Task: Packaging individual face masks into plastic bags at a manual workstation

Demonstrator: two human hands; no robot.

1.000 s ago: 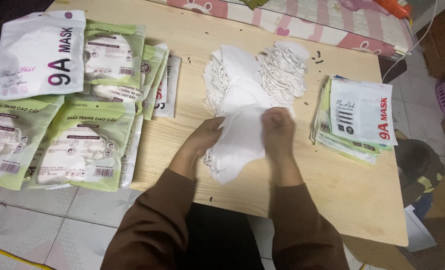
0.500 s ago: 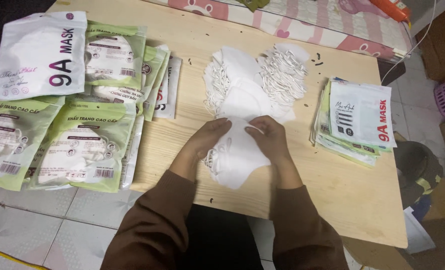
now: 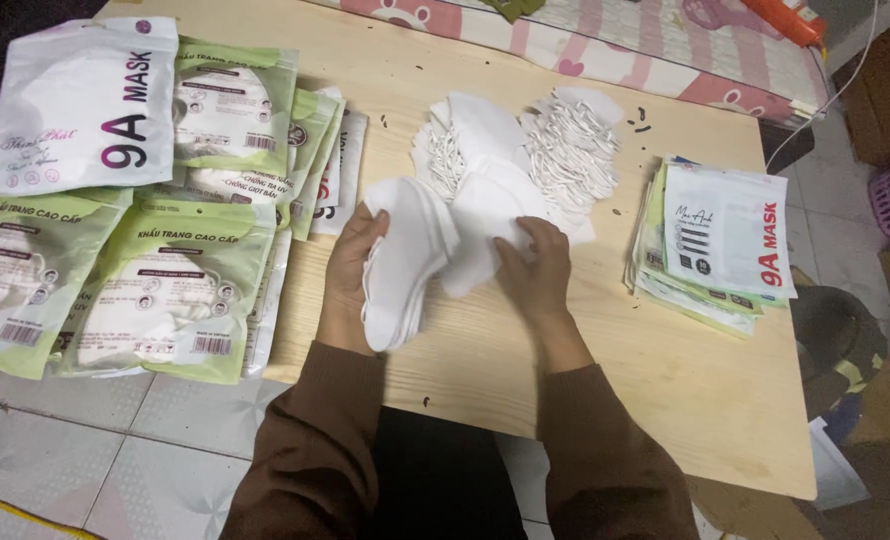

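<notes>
A view from above onto a light wooden table [image 3: 605, 400], with a person's two hands working at its middle; both forearms are in brown sleeves [image 3: 310, 450]. The left hand [image 3: 353, 262] is closed around a small stack of white face masks [image 3: 403, 262], thumb on top, holding the stack tilted on its long edge just above the table; the right hand [image 3: 535, 268] lies flat, fingers together and pressing down on a single white mask [image 3: 485, 225] that rests on the table just beside the stack. Behind both hands, toward the far edge, sits a loose heap of white masks [image 3: 525, 145] with their ear loops tangled; the single mask touches its near edge. To the left, overlapping green and white mask packets [image 3: 165, 290] cover that side of the table and hang over its edge; a larger white packet [image 3: 80, 105] lies on top at the far left corner. To the right, well apart from the hands, stands a neat pile of flat empty pouches [image 3: 715, 240], white on top. A bed with a pink patterned cover [image 3: 615, 35] runs along the far side; grey floor tiles [image 3: 85, 440] show at lower left.
</notes>
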